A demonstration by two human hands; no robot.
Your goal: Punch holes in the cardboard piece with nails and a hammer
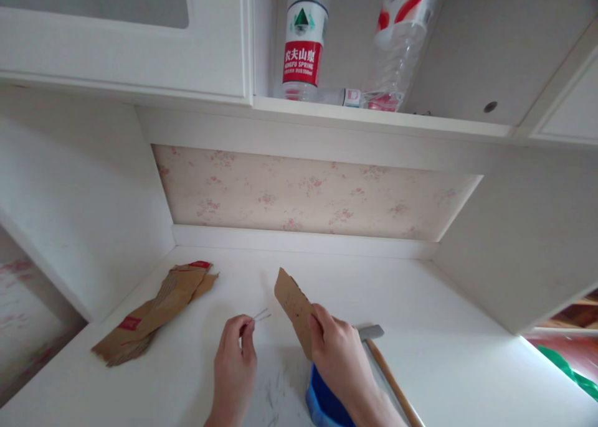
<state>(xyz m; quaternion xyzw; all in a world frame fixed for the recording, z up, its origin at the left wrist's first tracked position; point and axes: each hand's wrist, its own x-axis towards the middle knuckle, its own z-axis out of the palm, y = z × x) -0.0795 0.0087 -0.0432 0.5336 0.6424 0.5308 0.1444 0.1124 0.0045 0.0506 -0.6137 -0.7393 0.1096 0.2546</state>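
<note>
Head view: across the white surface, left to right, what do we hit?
Torn brown cardboard → left hand → thin rods pinched in its fingertips → cardboard piece → right hand gripping it → wooden-handled tool.

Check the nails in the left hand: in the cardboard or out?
Out: the nails are pinched by the left hand, free ends short of the cardboard held by the right hand, white table showing between.
</note>
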